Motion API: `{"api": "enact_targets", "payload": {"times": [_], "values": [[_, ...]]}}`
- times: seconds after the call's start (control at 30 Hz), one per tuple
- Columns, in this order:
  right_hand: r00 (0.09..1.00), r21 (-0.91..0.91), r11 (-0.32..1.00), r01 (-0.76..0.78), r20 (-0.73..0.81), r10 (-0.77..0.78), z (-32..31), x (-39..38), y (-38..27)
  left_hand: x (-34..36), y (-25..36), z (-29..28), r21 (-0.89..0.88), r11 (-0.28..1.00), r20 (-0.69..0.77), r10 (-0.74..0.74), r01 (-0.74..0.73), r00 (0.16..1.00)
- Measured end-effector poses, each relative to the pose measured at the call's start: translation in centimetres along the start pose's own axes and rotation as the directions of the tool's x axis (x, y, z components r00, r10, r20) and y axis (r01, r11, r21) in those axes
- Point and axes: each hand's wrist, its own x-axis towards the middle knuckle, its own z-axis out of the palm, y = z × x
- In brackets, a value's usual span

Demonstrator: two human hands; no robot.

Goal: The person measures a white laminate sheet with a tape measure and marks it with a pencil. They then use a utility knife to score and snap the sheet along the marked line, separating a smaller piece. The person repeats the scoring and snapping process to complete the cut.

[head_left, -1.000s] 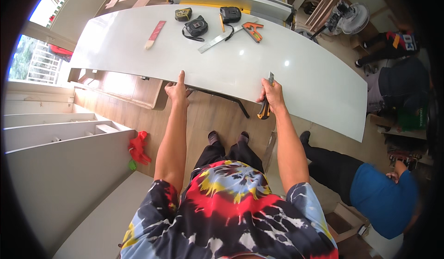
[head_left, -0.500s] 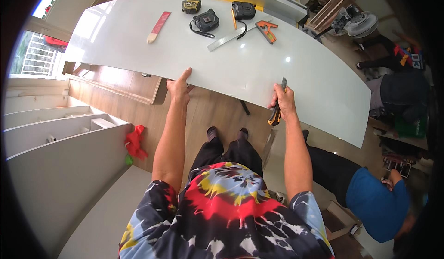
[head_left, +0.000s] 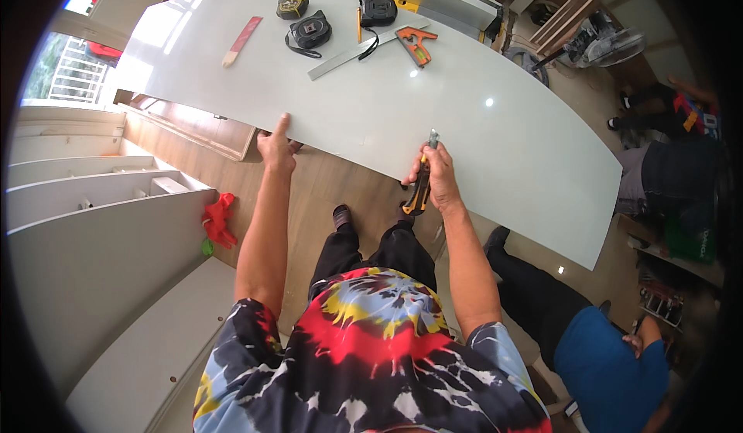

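White panel [head_left: 348,116] stretches right across the scene, left to right in front of the person, glossy face up! On its near edge, left of centre, the left hand [head_left: 277,150] grasps it: thumb flat on top, the other fingers going under the rim, mostly hidden, a pinch that probably serves to steady the sheet. Over to the right hand [head_left: 439,174], also at the near edge, and those fingers are wrapped around a yellow-and-black utility knife [head_left: 418,191]. Its tip points to the far side, its butt hangs toward the near side, an angle that seems to aim the tip away from the body. Whether that hand also presses on the panel, one cannot tell.

Far side now, and what a line-up! A red-and-pale strip [head_left: 243,41] lies to the left, then a yellow-and-black tape measure [head_left: 292,6], a black tape measure [head_left: 311,30] and a larger black one [head_left: 378,11] with a pencil [head_left: 359,27] beside it. Right of those, an orange-headed square [head_left: 419,44] meets a metal rule [head_left: 340,59]: all within reach, likely parked there to leave the near strip free.
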Motion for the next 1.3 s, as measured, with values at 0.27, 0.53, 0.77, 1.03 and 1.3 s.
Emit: {"api": "enact_targets", "payload": {"times": [0.27, 0.53, 0.77, 1.03, 1.3], "values": [[0.987, -0.018, 0.997, -0.074, 0.144, 0.076, -2.3, -0.3, -0.5, -12.2, -6.9, 8.9, -0.031, 0.998, -0.020, -0.062, 0.061, 0.998], [0.963, -0.076, 0.994, -0.074, 0.253, 0.092, -3.0, 0.1, -1.1, -11.6, -6.9, 9.2, 0.056, 0.998, -0.077, -0.035, 0.039, 0.996], [0.956, -0.094, 0.993, -0.071, 0.277, 0.094, -2.9, 0.5, -0.7, -12.7, -6.6, 9.9, 0.051, 0.999, -0.100, -0.013, 0.018, 0.995], [0.915, -0.283, 0.944, -0.169, 0.311, 0.257, -0.8, 1.6, -3.3, -13.1, -6.0, 8.1, 0.048, 0.991, -0.007, -0.122, 0.122, 0.993], [0.975, -0.482, 0.862, 0.161, 0.216, -0.061, 7.4, 11.8, -6.7, -8.7, -3.4, 4.4, 0.019, 0.983, 0.062, -0.182, 0.181, 0.981]]}}
